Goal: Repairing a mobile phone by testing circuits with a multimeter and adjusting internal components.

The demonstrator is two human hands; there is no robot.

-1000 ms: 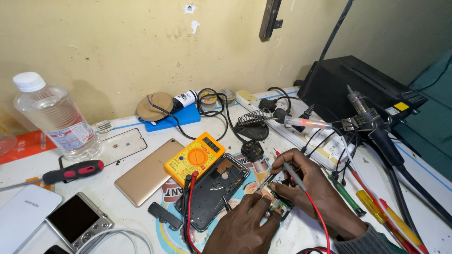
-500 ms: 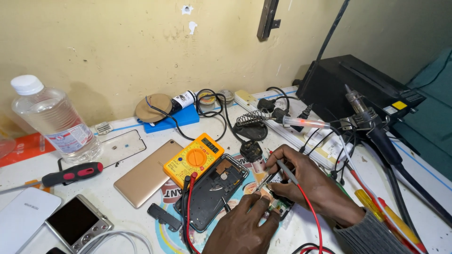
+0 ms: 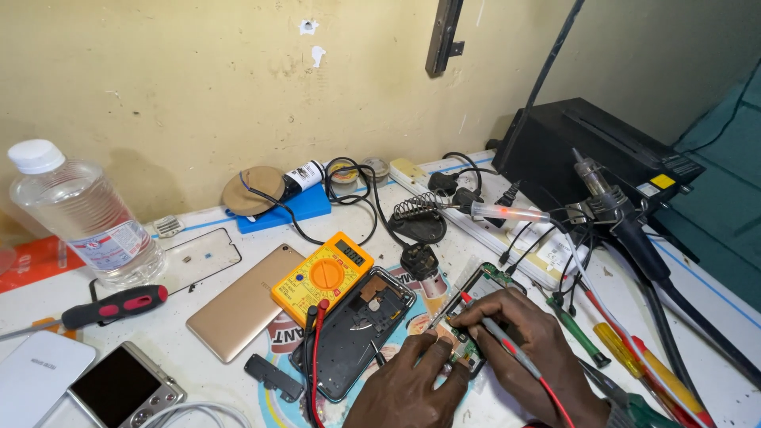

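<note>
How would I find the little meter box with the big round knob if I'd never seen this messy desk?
Start at the big clear plastic bottle on the left of the white workbench, then look right, past the gold phone back. The multimeter lies there, just left of the opened phone frame. It is the only bright orange box, with a round dial and a small screen.

Clear bottle (image 3: 83, 218) far left of me, white label with red and blue. Yellow meter (image 3: 321, 277) in middle, small grey screen on top. Little camera (image 3: 125, 392) near my left, dark screen. Black box (image 3: 590, 150) at right, yellow sticker.
</note>
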